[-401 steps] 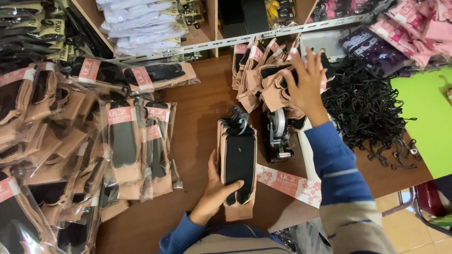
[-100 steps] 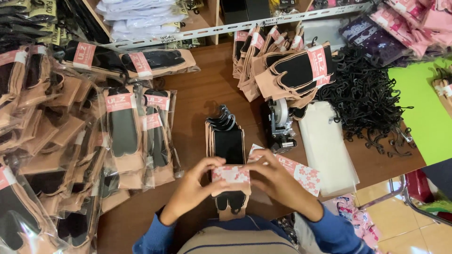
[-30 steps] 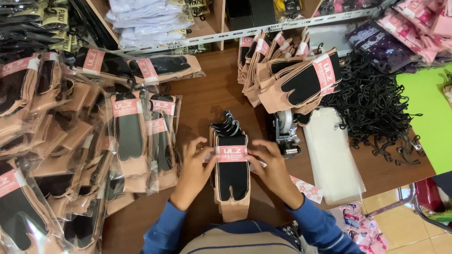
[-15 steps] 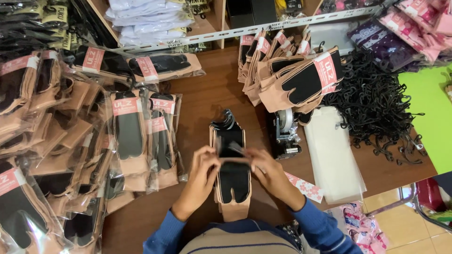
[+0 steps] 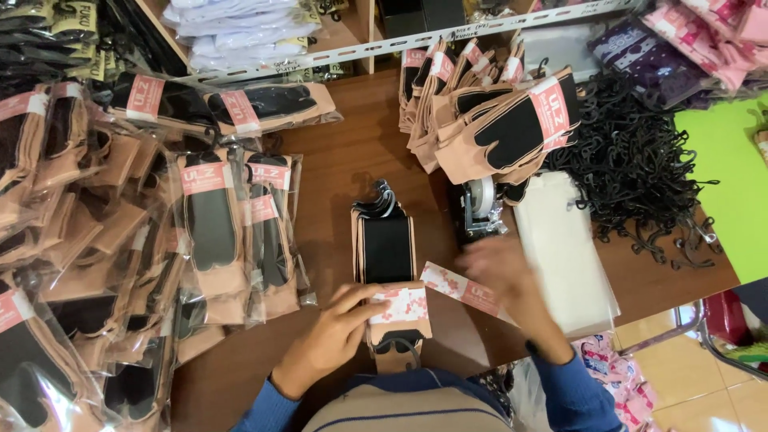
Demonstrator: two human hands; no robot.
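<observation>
A bundle of beige and black socks [image 5: 386,252] with black hooks at its far end lies on the brown table, a pink patterned paper band [image 5: 400,306] wrapped across its near part. My left hand [image 5: 332,336] presses fingers on that band. My right hand [image 5: 504,276], blurred by motion, is off to the right over the table beside a tape dispenser [image 5: 482,206] and holds nothing I can make out. A loose pink label strip [image 5: 460,288] lies just left of the right hand.
Bagged sock pairs [image 5: 212,228] cover the left side. A stack of unbagged beige and black socks [image 5: 512,120] stands at the back right, a heap of black plastic hooks [image 5: 632,168] beyond it. Clear plastic bags [image 5: 564,248] lie right of the dispenser. A shelf [image 5: 336,36] runs behind.
The pink band now sits lower on the bundle. My right hand left the bundle and moved right toward the tape dispenser. My left hand stays on the band.
</observation>
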